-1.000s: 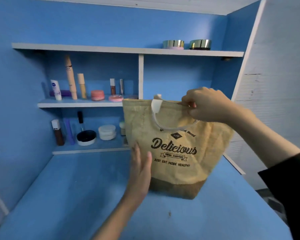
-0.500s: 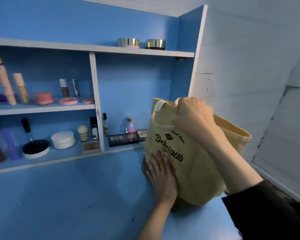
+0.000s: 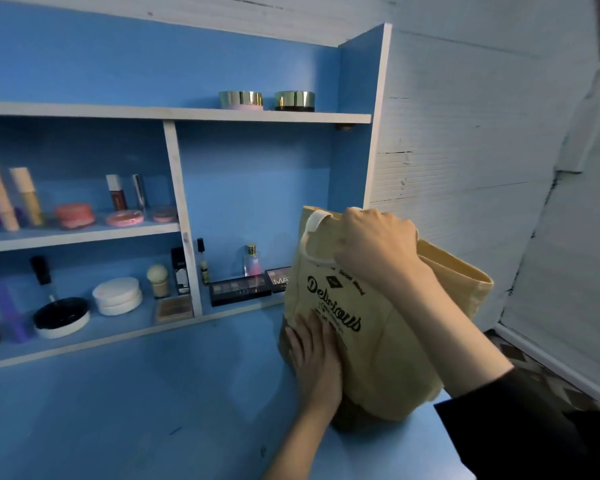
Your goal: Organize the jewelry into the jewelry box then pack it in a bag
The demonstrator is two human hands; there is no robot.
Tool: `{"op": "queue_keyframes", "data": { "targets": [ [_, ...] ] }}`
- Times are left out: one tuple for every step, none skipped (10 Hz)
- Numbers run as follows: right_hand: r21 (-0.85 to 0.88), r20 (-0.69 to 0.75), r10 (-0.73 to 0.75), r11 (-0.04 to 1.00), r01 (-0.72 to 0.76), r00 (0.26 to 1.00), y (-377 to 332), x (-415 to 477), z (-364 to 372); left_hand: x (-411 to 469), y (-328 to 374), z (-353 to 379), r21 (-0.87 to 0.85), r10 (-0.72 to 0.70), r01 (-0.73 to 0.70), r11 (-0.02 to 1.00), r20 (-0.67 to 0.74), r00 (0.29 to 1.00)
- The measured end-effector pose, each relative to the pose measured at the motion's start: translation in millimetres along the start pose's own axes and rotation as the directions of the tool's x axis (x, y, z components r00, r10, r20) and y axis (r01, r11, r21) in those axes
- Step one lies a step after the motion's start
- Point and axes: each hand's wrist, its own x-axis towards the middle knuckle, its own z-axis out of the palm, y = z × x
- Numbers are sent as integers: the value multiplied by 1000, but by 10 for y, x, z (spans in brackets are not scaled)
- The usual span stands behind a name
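A yellow jute bag [image 3: 388, 344] printed "Delicious", with a darker brown base and a white handle, stands upright at the right end of the blue tabletop [image 3: 136, 410]. My right hand [image 3: 374, 244] grips the bag's top edge by the handle. My left hand [image 3: 314, 355] lies flat with straight fingers against the lower front of the bag. No jewelry box or jewelry shows; the inside of the bag is hidden.
Blue shelves behind hold cosmetics: two gold-lidded jars [image 3: 267, 100] on top, tubes and pink compacts [image 3: 75, 214] in the middle, eyeshadow palettes [image 3: 239, 289], a perfume bottle [image 3: 252, 259] and a black bowl [image 3: 61, 317] below. A white wall and the table's right edge lie beside the bag.
The bag has gone from the table's middle to its right end and turned, its print now angled. My view has swung right. Both hands keep their places on the bag.
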Motion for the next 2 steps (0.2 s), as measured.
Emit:
{"op": "queue_keyframes", "data": {
  "targets": [
    [21, 19, 22, 1000, -23, 1000, 26, 47, -12, -10, 81, -98, -18, 28, -29, 999, -21, 999],
    [78, -157, 13, 997, -1, 987, 88, -53, -128, -142, 52, -362, -177, 37, -40, 983, -18, 999]
  ]
}}
